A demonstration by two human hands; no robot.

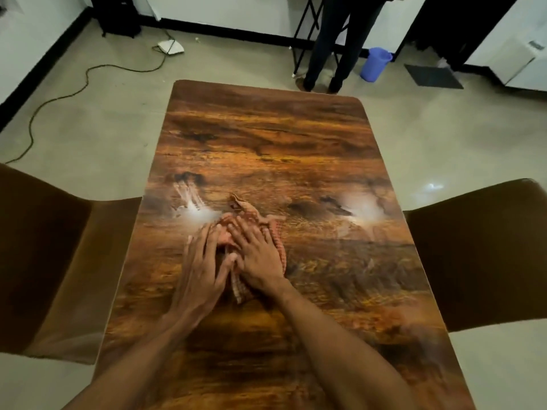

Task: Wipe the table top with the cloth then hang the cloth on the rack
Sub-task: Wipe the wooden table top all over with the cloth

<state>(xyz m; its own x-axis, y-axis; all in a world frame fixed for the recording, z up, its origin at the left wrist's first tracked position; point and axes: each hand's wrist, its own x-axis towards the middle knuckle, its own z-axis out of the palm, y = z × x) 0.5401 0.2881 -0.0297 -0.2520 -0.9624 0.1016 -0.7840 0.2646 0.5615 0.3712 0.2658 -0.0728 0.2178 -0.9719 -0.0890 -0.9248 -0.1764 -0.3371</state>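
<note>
Both hands flat, fingers straight, pressing down, neither one curled round anything. Left hand point(201, 261) covers the near-left part of the cloth point(251, 216), fingertips at its left edge. Right hand point(257, 255) lies on top of the cloth's middle, and the two thumbs nearly meet.

Cloth is reddish, checked and bunched, sitting about mid-table, a bit left of centre. Its long axis runs near to far, tilted slightly. One end pokes out at the wrists and the other sticks out past the fingertips. So the cloth lies under and just ahead of both hands; the right hand has more of it.

Table point(266, 137) is wood-grain with rounded far corners. Pale patch point(195, 210) sits just beside the left fingertips, touching the cloth's left edge. A second pale patch point(364, 208) is well apart to the right. Residue or glare, cannot tell. Likely next wipe goes left into the near patch.

Brown chairs flank the table, left chair point(59, 247) and right chair point(479, 247). Beyond the far end are a person's legs point(334, 54), a black frame point(302, 34) that may be the rack (unsure), a blue bucket point(375, 63) and a green cable point(88, 78).

No brands, labels or readable writing anywhere.
</note>
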